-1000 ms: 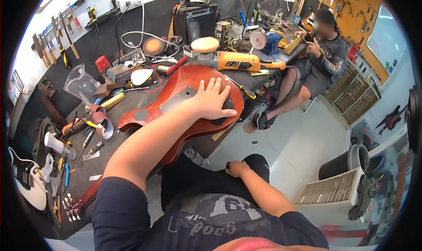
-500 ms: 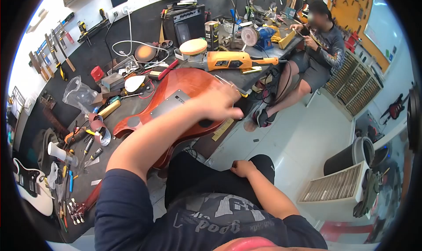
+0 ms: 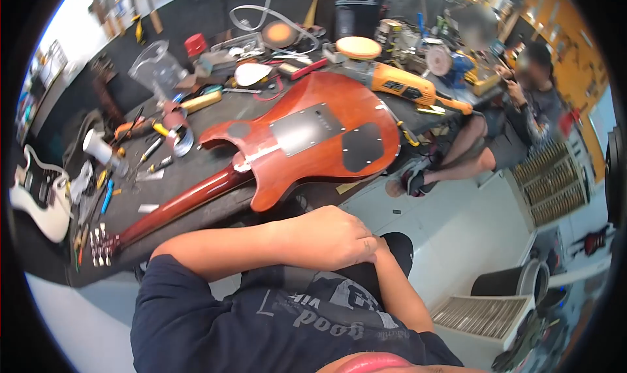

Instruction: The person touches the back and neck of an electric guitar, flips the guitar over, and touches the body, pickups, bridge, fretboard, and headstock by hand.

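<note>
Head view. The table carries a red guitar, back upward, neck toward near left; a yellow polisher lies beyond its body. The left hand, fingers curled, touches the mostly hidden right hand; whether either grips cannot be told.

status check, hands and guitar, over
Left hand over right hand, both off the guitar. Guitar back-up on bench. Orange power tool close beyond its body.

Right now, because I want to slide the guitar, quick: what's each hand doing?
Left hand: fingers curled against the right hand, clear of the guitar; grip hidden.
Right hand: mostly covered; open or closed can't be told.
</note>
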`<state>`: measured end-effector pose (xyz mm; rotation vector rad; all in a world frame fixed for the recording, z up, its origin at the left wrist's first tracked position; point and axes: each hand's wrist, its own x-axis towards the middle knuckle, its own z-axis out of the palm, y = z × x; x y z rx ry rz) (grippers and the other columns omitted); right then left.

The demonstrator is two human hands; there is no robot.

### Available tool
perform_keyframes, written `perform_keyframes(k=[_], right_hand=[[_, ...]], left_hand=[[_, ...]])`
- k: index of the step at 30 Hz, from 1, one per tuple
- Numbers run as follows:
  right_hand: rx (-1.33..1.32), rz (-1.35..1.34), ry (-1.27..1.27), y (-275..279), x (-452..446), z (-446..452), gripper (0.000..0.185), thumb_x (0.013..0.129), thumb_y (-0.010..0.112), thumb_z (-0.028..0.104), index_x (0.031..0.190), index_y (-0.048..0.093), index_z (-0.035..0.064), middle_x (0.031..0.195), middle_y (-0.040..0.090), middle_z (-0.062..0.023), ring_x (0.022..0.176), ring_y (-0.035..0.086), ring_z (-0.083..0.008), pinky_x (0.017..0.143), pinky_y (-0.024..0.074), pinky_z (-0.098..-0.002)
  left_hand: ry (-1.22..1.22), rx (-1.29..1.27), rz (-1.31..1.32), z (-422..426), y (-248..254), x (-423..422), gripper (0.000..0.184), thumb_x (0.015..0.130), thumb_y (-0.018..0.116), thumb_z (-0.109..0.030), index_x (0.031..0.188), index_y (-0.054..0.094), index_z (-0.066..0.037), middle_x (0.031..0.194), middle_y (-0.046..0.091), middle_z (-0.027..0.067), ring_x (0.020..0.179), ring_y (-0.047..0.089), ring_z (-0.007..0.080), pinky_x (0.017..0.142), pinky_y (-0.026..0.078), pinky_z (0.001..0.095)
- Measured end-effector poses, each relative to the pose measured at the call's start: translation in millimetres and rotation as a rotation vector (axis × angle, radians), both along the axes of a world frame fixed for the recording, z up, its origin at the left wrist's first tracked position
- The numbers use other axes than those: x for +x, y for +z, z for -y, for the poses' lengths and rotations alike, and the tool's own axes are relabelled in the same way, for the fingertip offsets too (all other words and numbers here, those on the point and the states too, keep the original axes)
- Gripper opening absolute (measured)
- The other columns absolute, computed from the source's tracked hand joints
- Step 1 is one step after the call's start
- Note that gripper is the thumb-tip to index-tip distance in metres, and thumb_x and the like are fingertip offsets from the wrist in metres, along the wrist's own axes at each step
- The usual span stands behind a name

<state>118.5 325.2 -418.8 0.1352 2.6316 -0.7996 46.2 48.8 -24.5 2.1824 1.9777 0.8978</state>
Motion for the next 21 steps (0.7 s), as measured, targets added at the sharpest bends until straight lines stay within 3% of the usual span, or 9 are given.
perform_keyframes(k=[2, 3, 4, 6, 9, 13, 16, 19, 21], right_hand=[[0.101, 0.099, 0.017, 5.1, 1.1, -3.5, 0.056, 0.108, 0.058, 0.056, 0.14, 0.076, 0.0141, 0.143, 0.077, -0.0178, 0.138, 0.07, -0.0397, 0.12, 0.0473, -0.0566], [0.225, 0.239, 0.004, 70.5, 1.9, 16.3, 0.052, 0.108, 0.061, 0.052, 0.139, 0.077, 0.0138, 0.14, 0.079, -0.0171, 0.138, 0.07, -0.0395, 0.119, 0.0477, -0.0578], [0.251, 0.244, 0.031, 79.7, 4.6, 21.3, 0.053, 0.108, 0.061, 0.053, 0.14, 0.077, 0.0147, 0.14, 0.079, -0.0172, 0.137, 0.071, -0.0391, 0.117, 0.0496, -0.0566], [0.3, 0.244, 0.076, 84.8, 5.2, 23.4, 0.054, 0.107, 0.061, 0.054, 0.144, 0.076, 0.0165, 0.14, 0.079, -0.0174, 0.134, 0.072, -0.0382, 0.114, 0.0535, -0.054], [0.328, 0.222, 0.091, 84.0, 4.7, 26.3, 0.053, 0.107, 0.061, 0.053, 0.142, 0.078, 0.0168, 0.137, 0.08, -0.0177, 0.133, 0.073, -0.04, 0.116, 0.0512, -0.057], [0.309, 0.173, 0.064, 78.3, 2.1, 29.3, 0.051, 0.106, 0.062, 0.052, 0.139, 0.079, 0.0163, 0.135, 0.081, -0.0176, 0.132, 0.073, -0.04, 0.114, 0.053, -0.0573], [0.298, 0.157, 0.083, 74.3, -1.4, 29.3, 0.05, 0.106, 0.063, 0.051, 0.137, 0.08, 0.0157, 0.134, 0.081, -0.0177, 0.13, 0.074, -0.0403, 0.113, 0.0542, -0.0562], [0.287, 0.151, 0.09, 74.2, -0.9, 30.7, 0.049, 0.106, 0.064, 0.05, 0.136, 0.08, 0.0149, 0.133, 0.081, -0.0175, 0.13, 0.074, -0.0405, 0.114, 0.0545, -0.0545], [0.278, 0.163, 0.076, 83.6, 2.4, 29.4, 0.049, 0.106, 0.063, 0.05, 0.136, 0.08, 0.0143, 0.134, 0.081, -0.0176, 0.13, 0.074, -0.041, 0.114, 0.0546, -0.0542]], left_hand=[[0.214, 0.105, -0.006, 21.9, -11.3, -2.3, 0.026, 0.097, 0.079, -0.022, 0.111, 0.071, -0.002, 0.107, 0.075, 0.0182, 0.099, 0.073, 0.0408, 0.084, 0.06, 0.0529], [0.355, 0.18, -0.048, 36.6, -14.1, -8.6, 0.031, 0.097, 0.079, -0.023, 0.116, 0.071, -0.001, 0.113, 0.075, 0.0188, 0.104, 0.073, 0.0415, 0.089, 0.059, 0.0536], [0.495, 0.253, -0.089, 51.8, -17.1, -12.7, 0.036, 0.097, 0.08, -0.025, 0.121, 0.071, 0.0, 0.118, 0.075, 0.0194, 0.109, 0.072, 0.0422, 0.093, 0.059, 0.0543], [0.966, 0.165, -0.09, 84.2, -23.0, -17.0, 0.057, 0.099, 0.081, -0.033, 0.141, 0.067, 0.003, 0.145, 0.07, 0.0234, 0.136, 0.065, 0.0451, 0.117, 0.051, 0.056], [1.036, -0.164, -0.246, 123.1, -39.3, -46.3, 0.081, 0.107, 0.072, -0.047, 0.17, 0.048, -0.003, 0.179, 0.041, 0.0251, 0.171, 0.031, 0.0423, 0.14, 0.02, 0.0609], [0.868, -0.307, -0.194, 143.1, -34.9, -79.2, 0.078, 0.113, 0.06, -0.051, 0.175, 0.042, -0.006, 0.185, 0.036, 0.0166, 0.172, 0.028, 0.0405, 0.141, 0.017, 0.0615], [1.112, -0.343, -0.254, 155.6, -41.4, -105.5, 0.075, 0.117, 0.051, -0.054, 0.175, 0.042, -0.007, 0.185, 0.036, 0.0153, 0.173, 0.028, 0.0394, 0.139, 0.022, 0.0624], [1.632, -0.399, -0.174, 167.3, -26.7, -110.8, 0.081, 0.116, 0.046, -0.063, 0.158, 0.055, 0.006, 0.169, 0.053, 0.0278, 0.157, 0.05, 0.0457, 0.131, 0.036, 0.0581], [1.688, -0.463, -0.029, 175.7, -15.8, -106.9, 0.086, 0.118, 0.046, -0.061, 0.162, 0.047, 0.013, 0.169, 0.049, 0.0361, 0.158, 0.047, 0.0506, 0.133, 0.035, 0.0576]])
